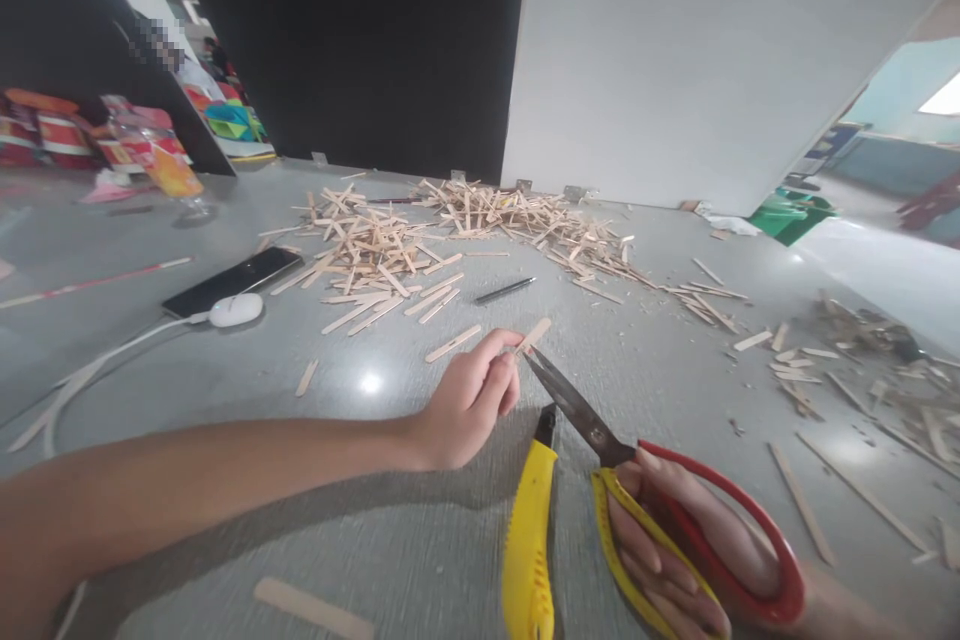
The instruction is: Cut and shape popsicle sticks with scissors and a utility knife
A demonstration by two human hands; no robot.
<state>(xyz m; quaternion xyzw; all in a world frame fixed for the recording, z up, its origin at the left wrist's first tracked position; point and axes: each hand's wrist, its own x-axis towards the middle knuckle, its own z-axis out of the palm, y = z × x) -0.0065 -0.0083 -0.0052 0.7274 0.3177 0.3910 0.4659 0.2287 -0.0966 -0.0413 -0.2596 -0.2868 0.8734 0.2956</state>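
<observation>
Between the thumb and fingers of my left hand (471,398) a short wooden craft stick (537,331) is pinched, its rounded end pointing up and right. My right hand (667,545) grips a pair of scissors (581,417) with one red and one yellow handle. The tips of the blades touch or nearly touch the stick beside my left fingertips; whether they bite into it I cannot tell. Under the scissors, a yellow box cutter (531,530) lies on the grey table (405,540).
Heaped craft sticks (375,245) lie at the table's back. A pen (505,290) rests before them. At left are a black phone (232,282), a white plug with cable (235,310) and a bottle (169,160). Cut pieces (795,370) scatter at right. A dark panel (360,40) rises behind.
</observation>
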